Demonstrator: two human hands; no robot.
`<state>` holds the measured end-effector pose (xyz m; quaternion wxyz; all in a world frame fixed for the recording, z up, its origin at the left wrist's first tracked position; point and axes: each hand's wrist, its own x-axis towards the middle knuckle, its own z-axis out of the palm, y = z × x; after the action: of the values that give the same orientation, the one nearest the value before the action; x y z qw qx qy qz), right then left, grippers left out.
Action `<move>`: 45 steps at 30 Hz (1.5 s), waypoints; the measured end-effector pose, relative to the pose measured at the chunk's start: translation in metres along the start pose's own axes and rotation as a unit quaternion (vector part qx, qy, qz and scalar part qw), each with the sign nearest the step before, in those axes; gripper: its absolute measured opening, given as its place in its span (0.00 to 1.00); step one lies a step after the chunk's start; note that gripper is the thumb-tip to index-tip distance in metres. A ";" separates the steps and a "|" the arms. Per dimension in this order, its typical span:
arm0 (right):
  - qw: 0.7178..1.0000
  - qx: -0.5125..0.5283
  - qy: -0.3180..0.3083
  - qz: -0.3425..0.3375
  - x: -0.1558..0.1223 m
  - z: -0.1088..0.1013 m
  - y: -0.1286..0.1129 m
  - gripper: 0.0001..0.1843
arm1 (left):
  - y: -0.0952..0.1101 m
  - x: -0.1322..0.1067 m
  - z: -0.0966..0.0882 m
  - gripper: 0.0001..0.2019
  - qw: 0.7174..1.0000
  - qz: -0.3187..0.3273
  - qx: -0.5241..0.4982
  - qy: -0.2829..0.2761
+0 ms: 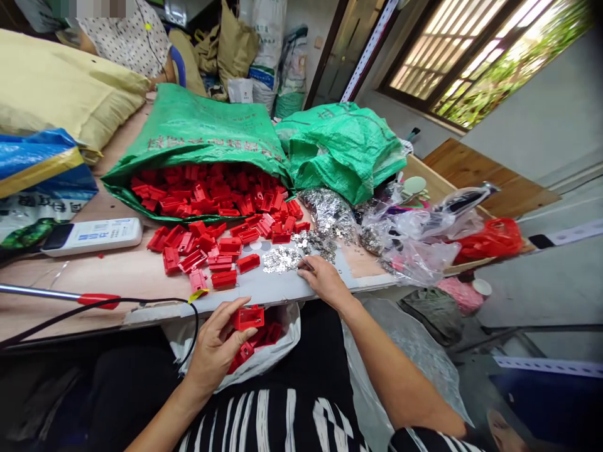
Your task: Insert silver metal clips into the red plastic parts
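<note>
Between the thumb and fingers of my left hand (pixel 219 339) is a red plastic casing (pixel 249 318), small and box-shaped with an open hollow. It is held over a white bag (pixel 287 336) at my lap, in which more red casings (pixel 271 334) lie. My right hand (pixel 325 282) rests at the table's front edge, thumb and fingers pinched together at a pile of small flat silver metal pieces (pixel 280 258). Whatever is in that pinch is too small to make out. Loose red casings (pixel 228 246) are scattered on the table left of the metal pile.
A green woven sack (pixel 211 125) spills red casings onto the table. Behind the metal pieces sits another green sack (pixel 343 144). At left are a white box-shaped container (pixel 97 237), a black cable (pixel 155 300) and a rod (pixel 42 290). Another person (pixel 127 37) sits across the table.
</note>
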<state>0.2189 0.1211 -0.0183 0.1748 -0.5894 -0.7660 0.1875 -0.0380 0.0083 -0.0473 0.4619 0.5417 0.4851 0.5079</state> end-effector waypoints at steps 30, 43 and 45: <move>0.992 0.093 0.082 -0.006 -0.015 -0.002 -0.015 0.06 | 0.028 0.002 0.006 0.06 0.738 -0.406 -0.531 0.093; 0.905 0.410 -0.071 0.085 -0.043 0.018 -0.067 0.13 | 0.019 -0.007 0.015 0.17 0.945 -0.149 -0.284 0.057; 0.885 0.448 -0.086 0.096 -0.049 0.025 -0.077 0.15 | 0.014 -0.009 0.015 0.17 0.982 -0.072 -0.156 0.074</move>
<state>0.1540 0.0539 -0.0041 0.3349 -0.5007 -0.5521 0.5765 -0.0228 -0.0025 -0.0353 0.5390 0.3879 0.4706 0.5810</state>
